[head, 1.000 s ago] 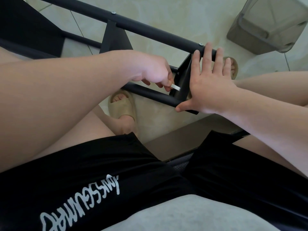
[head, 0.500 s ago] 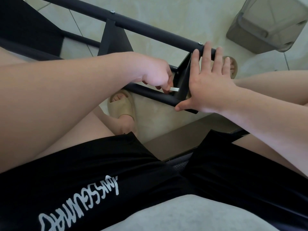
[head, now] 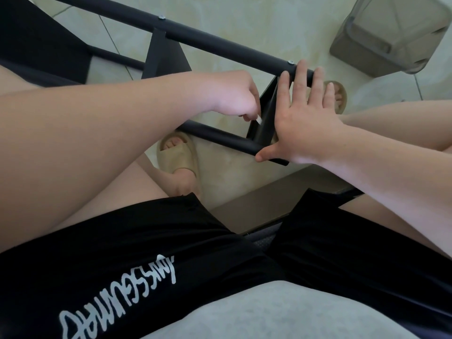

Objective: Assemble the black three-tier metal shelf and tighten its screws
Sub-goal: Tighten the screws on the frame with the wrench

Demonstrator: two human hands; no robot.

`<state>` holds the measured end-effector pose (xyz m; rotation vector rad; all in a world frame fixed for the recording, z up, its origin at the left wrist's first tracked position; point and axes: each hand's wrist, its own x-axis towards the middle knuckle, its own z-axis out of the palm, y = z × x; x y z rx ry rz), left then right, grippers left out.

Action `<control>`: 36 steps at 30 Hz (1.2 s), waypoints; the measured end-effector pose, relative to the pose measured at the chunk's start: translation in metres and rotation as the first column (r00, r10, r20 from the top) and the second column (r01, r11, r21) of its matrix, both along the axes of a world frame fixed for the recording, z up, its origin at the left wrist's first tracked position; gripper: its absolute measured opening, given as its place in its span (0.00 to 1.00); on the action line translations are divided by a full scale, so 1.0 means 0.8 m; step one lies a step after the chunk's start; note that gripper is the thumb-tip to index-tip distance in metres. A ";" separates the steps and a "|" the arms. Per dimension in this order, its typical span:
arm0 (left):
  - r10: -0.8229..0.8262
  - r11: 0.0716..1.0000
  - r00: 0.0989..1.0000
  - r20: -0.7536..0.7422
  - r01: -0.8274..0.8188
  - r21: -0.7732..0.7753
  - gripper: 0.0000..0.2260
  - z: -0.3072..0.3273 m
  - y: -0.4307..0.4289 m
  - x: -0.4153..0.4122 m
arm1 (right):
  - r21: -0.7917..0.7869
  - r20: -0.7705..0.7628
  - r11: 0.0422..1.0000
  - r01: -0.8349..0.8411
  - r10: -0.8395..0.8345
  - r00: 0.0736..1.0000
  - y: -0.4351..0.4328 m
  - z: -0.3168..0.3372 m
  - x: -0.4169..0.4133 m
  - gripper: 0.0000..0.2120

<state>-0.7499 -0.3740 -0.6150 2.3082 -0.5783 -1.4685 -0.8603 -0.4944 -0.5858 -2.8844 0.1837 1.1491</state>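
Shelf frame of black metal stretches over the tiled floor in front of you, its tubes running to an end panel between your hands. Your right hand lies flat on that panel's outer side, fingers straight. Your left hand curls at the inner side, pinching a small pale tool against the panel. A screw sits in the upper tube beside your right fingertips.

- Shelf frame stretches over the floor from 10 o'clock to 3 o'clock.
- Left grip, pinching a small tool, sits at 9 o'clock of the frame's end panel.
- Right grip lies flat against that panel at 3 o'clock.
- Bin stands at 1 o'clock, apart from the frame.
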 end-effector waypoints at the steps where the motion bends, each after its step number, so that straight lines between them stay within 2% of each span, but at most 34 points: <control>1: 0.053 0.999 0.998 -0.028 -0.053 -0.013 0.04 0.000 0.000 -0.001 | 0.001 0.000 1.000 0.000 0.000 1.000 0.000 0.000 0.000 0.72; 5: 0.297 0.952 0.936 -0.191 -0.305 -0.016 0.04 -0.001 -0.001 -0.006 | 0.006 0.008 1.000 0.002 -0.002 1.000 0.001 -0.002 -0.001 0.72; 7: 0.364 0.927 0.903 -0.229 -0.375 -0.007 0.03 -0.001 -0.002 -0.008 | 0.006 0.014 1.000 0.002 -0.002 1.000 0.001 -0.002 -0.001 0.72; 15: 0.385 0.921 0.910 -0.153 -0.390 -0.007 0.01 -0.001 -0.002 -0.011 | 0.008 0.030 1.000 0.003 -0.003 1.000 0.000 -0.004 -0.001 0.72; 22: 0.391 0.918 0.904 -0.175 -0.397 0.004 0.04 0.002 -0.005 -0.012 | 0.011 0.030 1.000 0.004 -0.004 1.000 -0.001 -0.003 -0.001 0.72; 36: 0.389 0.919 0.895 -0.218 -0.395 0.020 0.05 0.007 -0.006 -0.014 | 0.010 0.015 1.000 0.006 -0.006 1.000 0.000 -0.001 0.000 0.72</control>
